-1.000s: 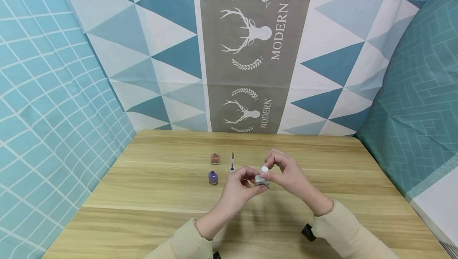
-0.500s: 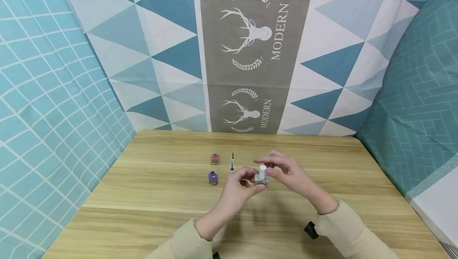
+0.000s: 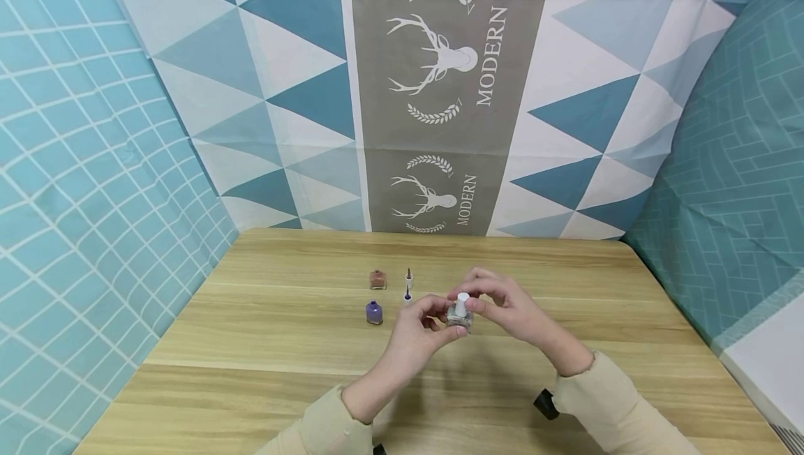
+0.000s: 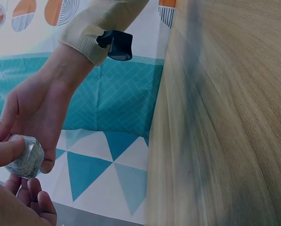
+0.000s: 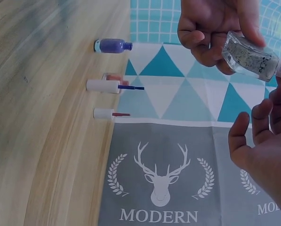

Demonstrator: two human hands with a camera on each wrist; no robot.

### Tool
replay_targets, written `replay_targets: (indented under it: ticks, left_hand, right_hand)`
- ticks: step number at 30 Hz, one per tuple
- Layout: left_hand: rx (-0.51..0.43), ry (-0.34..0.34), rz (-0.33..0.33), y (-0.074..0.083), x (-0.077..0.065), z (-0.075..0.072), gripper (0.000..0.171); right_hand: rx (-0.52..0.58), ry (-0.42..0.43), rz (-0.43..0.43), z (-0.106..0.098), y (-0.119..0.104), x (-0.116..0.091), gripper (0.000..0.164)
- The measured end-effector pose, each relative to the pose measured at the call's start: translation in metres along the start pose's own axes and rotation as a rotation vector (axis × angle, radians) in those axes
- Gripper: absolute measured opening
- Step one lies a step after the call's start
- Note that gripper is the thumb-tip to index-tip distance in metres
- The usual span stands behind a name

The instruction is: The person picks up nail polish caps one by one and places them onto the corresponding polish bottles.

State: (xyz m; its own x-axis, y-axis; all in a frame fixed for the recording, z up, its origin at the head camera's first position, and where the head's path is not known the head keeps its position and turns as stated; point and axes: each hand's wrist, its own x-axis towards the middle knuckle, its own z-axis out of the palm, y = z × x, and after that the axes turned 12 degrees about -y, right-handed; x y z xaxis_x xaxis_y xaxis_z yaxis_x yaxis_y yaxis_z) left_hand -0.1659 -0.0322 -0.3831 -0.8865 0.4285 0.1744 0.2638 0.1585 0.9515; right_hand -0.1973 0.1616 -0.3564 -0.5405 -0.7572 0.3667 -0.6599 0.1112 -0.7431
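Above the table, my left hand point(image 3: 422, 326) grips a clear glass nail polish bottle point(image 5: 251, 57) holding speckled greyish-white polish. Its thumb lies on one face of the glass, fingers behind. The white cap point(image 3: 462, 303) sits on the bottle's neck, tilted slightly. My right hand point(image 3: 505, 306) pinches this cap between thumb and index finger; its other fingers are bent beside it. In the left wrist view the bottle's base point(image 4: 26, 157) faces the camera and the cap is hidden.
An uncapped purple polish bottle point(image 3: 374, 312) and an uncapped reddish-brown bottle point(image 3: 377, 280) stand left of my hands on the wooden table point(image 3: 283, 343). Two white brush caps stand beside them, one with a blue brush point(image 5: 102, 86), one with a reddish brush point(image 5: 103, 113), bristles up.
My right fingers loosened from the cap, the index finger lifting and straightening, then came back round it. The bottle shifted only slightly in my left hand.
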Motion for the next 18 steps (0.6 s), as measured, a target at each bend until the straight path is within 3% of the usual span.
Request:
replay_targets:
  ticks: [7,18]
  left_hand:
    - [0.007,-0.004,-0.012,0.0006,0.0002,0.0008,0.029]
    - [0.008,-0.001,-0.014,0.0018,-0.0002,0.0014,0.029]
  right_hand:
    - [-0.008,0.049,0.045,0.0017,-0.0015,0.0001,0.022]
    - [-0.027,0.106,0.034,0.0031,0.0003,0.0002,0.017]
